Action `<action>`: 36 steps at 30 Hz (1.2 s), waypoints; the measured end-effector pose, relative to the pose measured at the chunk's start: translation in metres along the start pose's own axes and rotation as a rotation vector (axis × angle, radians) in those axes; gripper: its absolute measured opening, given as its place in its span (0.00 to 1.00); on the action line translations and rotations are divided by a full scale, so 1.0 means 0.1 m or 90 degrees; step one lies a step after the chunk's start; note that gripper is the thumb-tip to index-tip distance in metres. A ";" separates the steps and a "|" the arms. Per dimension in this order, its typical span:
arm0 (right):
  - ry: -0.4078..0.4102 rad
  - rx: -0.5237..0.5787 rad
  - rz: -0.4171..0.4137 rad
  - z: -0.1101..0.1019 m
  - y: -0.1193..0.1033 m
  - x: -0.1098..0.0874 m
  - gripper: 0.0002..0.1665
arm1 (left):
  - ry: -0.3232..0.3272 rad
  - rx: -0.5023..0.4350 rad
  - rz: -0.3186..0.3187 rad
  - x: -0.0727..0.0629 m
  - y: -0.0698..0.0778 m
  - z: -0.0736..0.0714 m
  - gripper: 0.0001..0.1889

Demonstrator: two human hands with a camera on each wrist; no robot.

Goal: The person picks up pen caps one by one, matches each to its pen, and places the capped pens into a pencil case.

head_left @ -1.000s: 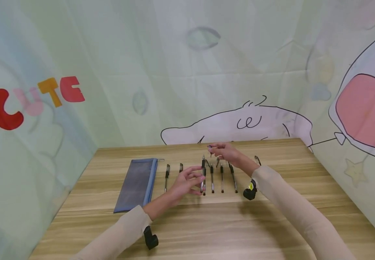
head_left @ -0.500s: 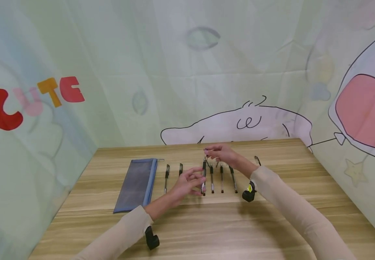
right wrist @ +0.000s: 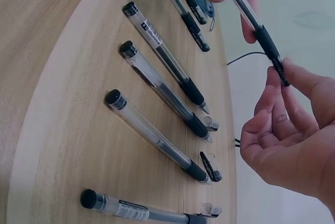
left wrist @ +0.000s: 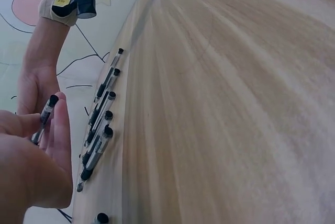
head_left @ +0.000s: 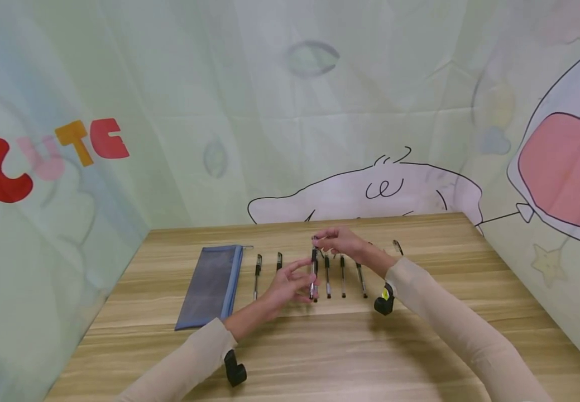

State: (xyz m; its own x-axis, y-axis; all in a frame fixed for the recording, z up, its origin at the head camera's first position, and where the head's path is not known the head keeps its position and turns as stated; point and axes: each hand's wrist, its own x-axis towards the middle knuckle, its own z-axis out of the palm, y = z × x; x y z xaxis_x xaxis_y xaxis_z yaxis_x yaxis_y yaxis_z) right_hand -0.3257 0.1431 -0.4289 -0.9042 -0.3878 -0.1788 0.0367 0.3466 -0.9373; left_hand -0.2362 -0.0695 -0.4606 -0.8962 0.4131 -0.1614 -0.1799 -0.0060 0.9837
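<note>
My left hand [head_left: 287, 283] holds a clear gel pen [right wrist: 261, 35] by its barrel, tilted up off the table. At the pen's black-gripped end, my right hand [head_left: 341, 242] pinches a cap [right wrist: 281, 71] between thumb and fingertips; the cap is over the tip. In the left wrist view, the black end plug of the held pen [left wrist: 49, 106] sticks out between the left fingers. Just right of the left hand, several uncapped pens [right wrist: 162, 88] lie side by side, with loose caps [right wrist: 209, 166] near their tips.
A blue mesh zip pouch [head_left: 209, 285] lies flat on the wooden table [head_left: 320, 357], left of the hands. Between it and the left hand lie two capped pens, one nearer the pouch [head_left: 257, 273] and one partly hidden [head_left: 279, 259]. A black clip-like piece [head_left: 397, 247] lies far right.
My right hand has moved left and slightly down with the cap, from apart from the pen to over its tip. The left hand has stayed nearly in place.
</note>
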 end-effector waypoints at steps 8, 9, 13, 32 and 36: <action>0.007 0.033 0.022 0.11 -0.04 0.00 0.17 | 0.040 0.006 -0.020 0.03 -0.01 -0.07 0.30; 0.008 0.029 0.021 0.12 -0.05 0.00 0.17 | 0.043 0.003 -0.021 0.03 -0.01 -0.08 0.31; 0.010 0.015 0.029 0.14 -0.08 0.00 0.16 | 0.061 0.009 -0.019 0.03 -0.02 -0.09 0.30; 0.065 -0.029 -0.045 0.12 0.02 -0.01 0.29 | 0.039 0.038 -0.013 0.00 0.10 0.07 0.38; 0.044 -0.061 -0.067 0.07 0.02 -0.08 0.32 | 0.064 0.056 -0.010 -0.06 0.10 0.03 0.38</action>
State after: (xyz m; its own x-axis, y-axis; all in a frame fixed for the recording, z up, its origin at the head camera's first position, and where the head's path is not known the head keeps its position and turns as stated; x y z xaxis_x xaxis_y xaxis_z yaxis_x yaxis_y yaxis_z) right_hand -0.3150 0.1410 -0.4314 -0.9281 -0.3680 -0.0568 -0.0977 0.3879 -0.9165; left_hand -0.2313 -0.0692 -0.4496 -0.9303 0.3197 -0.1800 -0.1624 0.0811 0.9834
